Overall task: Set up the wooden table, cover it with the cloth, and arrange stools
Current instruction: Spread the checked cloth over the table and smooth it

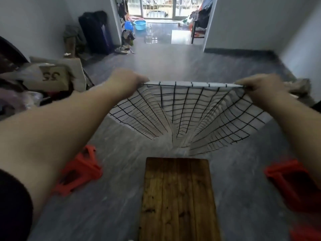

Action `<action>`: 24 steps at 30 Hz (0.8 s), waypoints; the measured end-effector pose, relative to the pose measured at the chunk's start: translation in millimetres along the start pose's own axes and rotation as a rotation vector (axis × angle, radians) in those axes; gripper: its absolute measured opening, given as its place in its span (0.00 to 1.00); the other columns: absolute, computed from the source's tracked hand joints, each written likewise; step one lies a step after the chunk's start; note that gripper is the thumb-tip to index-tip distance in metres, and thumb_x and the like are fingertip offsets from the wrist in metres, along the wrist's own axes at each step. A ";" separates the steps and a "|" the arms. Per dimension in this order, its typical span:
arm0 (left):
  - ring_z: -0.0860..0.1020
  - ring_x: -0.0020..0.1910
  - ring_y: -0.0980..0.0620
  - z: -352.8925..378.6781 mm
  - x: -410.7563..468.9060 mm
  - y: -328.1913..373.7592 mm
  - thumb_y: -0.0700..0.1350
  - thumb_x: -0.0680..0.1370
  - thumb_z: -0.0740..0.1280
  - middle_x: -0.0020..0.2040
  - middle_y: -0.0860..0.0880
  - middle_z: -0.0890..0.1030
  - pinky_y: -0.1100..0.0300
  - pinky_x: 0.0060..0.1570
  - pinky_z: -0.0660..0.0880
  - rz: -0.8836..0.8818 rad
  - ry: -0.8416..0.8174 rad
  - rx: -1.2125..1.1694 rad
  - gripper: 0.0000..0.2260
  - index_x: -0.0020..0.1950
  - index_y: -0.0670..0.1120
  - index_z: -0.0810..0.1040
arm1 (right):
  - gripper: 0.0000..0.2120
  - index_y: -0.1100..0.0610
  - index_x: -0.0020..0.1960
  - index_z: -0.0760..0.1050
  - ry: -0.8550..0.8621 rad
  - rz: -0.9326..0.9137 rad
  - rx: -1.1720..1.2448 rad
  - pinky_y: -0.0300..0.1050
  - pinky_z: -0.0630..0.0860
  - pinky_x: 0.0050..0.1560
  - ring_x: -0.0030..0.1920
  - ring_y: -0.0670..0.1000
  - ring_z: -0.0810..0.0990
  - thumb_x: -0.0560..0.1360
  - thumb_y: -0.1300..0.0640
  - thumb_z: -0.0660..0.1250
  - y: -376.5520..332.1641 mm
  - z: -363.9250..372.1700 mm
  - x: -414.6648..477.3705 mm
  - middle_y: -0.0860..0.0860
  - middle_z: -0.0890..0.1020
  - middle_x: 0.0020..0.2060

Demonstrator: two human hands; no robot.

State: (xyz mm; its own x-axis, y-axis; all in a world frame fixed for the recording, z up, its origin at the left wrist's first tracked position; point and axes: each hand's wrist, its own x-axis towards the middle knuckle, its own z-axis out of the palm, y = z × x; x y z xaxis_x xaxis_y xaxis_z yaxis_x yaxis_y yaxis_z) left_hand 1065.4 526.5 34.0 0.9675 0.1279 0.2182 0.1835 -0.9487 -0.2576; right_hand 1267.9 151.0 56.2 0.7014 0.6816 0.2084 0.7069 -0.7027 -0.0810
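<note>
A white cloth (184, 115) with a black grid pattern hangs spread in the air in front of me. My left hand (126, 84) pinches its top left corner and my right hand (258, 87) pinches its top right corner. The top edge is stretched taut between them and the rest billows downward. Below it stands the wooden table (177, 199), its plank top bare, with the cloth's lower edge hanging just beyond the table's far end. One red plastic stool (79, 173) lies tipped on the floor to the table's left, another red stool (293, 181) to its right.
Grey floor surrounds the table. A cluttered pile with a cardboard box (53, 78) sits at the left wall, a dark suitcase (95, 33) behind it. A doorway ahead leads to a room with blue basins (139, 24). A third red object (305, 233) shows at the bottom right.
</note>
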 end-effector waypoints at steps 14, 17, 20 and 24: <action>0.79 0.59 0.46 124.4 -120.1 123.6 0.46 0.82 0.60 0.64 0.51 0.80 0.57 0.46 0.73 -0.145 -0.547 -0.236 0.17 0.65 0.63 0.77 | 0.12 0.37 0.59 0.81 -0.575 0.270 0.062 0.47 0.76 0.48 0.56 0.55 0.81 0.81 0.48 0.63 7.8 163.8 -123.4 0.49 0.84 0.58; 0.81 0.54 0.44 120.6 -121.8 130.7 0.40 0.79 0.61 0.58 0.49 0.82 0.55 0.45 0.75 -0.196 -0.567 -0.266 0.22 0.64 0.65 0.77 | 0.15 0.36 0.61 0.80 -0.532 0.301 0.068 0.47 0.74 0.46 0.56 0.55 0.81 0.80 0.50 0.61 8.7 170.9 -133.6 0.48 0.83 0.59; 0.81 0.50 0.43 111.7 -114.9 134.5 0.38 0.77 0.61 0.53 0.49 0.83 0.55 0.42 0.75 -0.229 -0.523 -0.272 0.21 0.60 0.63 0.78 | 0.16 0.38 0.60 0.81 -0.437 0.313 0.078 0.47 0.74 0.43 0.53 0.56 0.81 0.80 0.54 0.60 13.2 167.4 -132.7 0.49 0.84 0.56; 0.81 0.46 0.42 86.0 -95.0 126.6 0.43 0.78 0.63 0.49 0.49 0.83 0.55 0.38 0.70 -0.246 -0.325 -0.193 0.13 0.57 0.58 0.78 | 0.14 0.43 0.62 0.80 -0.186 0.295 0.096 0.51 0.76 0.48 0.57 0.60 0.80 0.81 0.53 0.61 18.0 138.1 -107.4 0.52 0.83 0.59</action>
State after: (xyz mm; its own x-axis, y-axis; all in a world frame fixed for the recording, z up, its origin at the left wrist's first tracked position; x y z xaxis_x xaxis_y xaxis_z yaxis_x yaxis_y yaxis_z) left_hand 1011.7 419.1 -100.2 0.9092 0.4115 -0.0640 0.4090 -0.9112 -0.0483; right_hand 1217.8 93.4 -102.2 0.8749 0.4841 -0.0177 0.4707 -0.8582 -0.2046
